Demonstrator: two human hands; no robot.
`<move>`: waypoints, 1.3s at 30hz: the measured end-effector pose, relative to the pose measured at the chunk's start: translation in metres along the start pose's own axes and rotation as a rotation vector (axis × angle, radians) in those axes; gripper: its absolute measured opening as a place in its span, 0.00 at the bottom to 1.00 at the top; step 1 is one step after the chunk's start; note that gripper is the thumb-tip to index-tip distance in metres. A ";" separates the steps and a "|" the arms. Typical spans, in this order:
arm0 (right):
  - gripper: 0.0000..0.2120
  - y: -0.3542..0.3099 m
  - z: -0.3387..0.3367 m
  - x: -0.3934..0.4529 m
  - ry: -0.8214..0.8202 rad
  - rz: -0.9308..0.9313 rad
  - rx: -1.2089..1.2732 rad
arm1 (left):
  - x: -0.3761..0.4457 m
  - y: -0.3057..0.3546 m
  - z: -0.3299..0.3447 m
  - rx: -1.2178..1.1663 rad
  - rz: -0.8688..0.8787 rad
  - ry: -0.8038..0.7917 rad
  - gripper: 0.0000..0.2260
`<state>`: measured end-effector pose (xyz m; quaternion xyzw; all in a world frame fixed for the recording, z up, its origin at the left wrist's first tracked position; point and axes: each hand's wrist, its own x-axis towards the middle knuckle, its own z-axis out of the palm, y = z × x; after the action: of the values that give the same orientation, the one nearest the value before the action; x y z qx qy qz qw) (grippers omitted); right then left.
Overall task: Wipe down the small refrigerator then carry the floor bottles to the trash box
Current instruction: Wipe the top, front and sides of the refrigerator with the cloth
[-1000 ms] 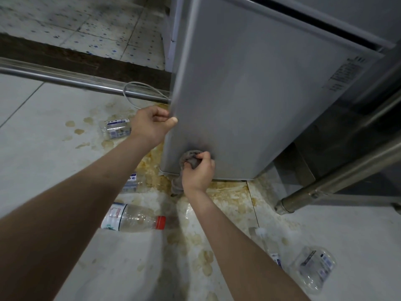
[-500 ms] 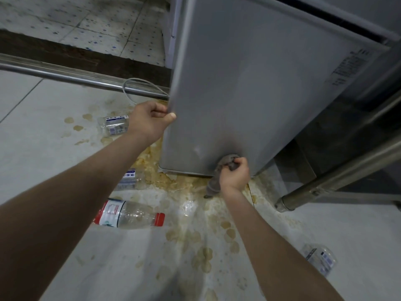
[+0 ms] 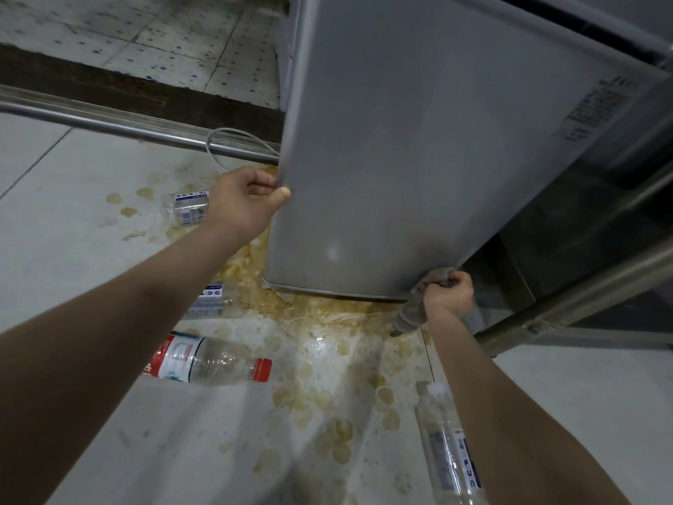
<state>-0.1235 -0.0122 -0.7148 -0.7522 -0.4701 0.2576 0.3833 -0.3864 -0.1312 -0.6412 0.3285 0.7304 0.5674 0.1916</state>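
The small grey refrigerator fills the upper middle of the view. My left hand grips its left front edge, thumb on the panel. My right hand holds a grey cloth against the panel's bottom right corner, and the cloth hangs down toward the floor. Several empty plastic bottles lie on the floor: a red-capped bottle below my left arm, a clear bottle beside my right forearm, a blue-labelled bottle left of my left hand, and a crushed bottle near the fridge's base.
Yellow-brown spill stains spread over the pale floor tiles under and in front of the fridge. A metal rail runs across the floor at the left, a white cable loops over it, and a metal bar slants at the right.
My right hand has slid the cloth rightward along the bottom of the fridge panel, from its middle to the right corner. My left hand has kept its grip on the left edge.
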 end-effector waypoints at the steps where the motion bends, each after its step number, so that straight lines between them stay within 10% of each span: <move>1: 0.10 0.000 0.000 0.002 -0.011 0.012 0.003 | 0.000 0.000 0.000 0.001 0.002 0.000 0.06; 39: 0.12 -0.058 0.031 -0.107 -0.235 -0.340 0.088 | -0.001 0.008 -0.001 0.027 -0.047 -0.002 0.10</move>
<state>-0.2211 -0.0832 -0.6822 -0.6091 -0.6202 0.2955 0.3963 -0.3838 -0.1317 -0.6334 0.3141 0.7452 0.5527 0.2013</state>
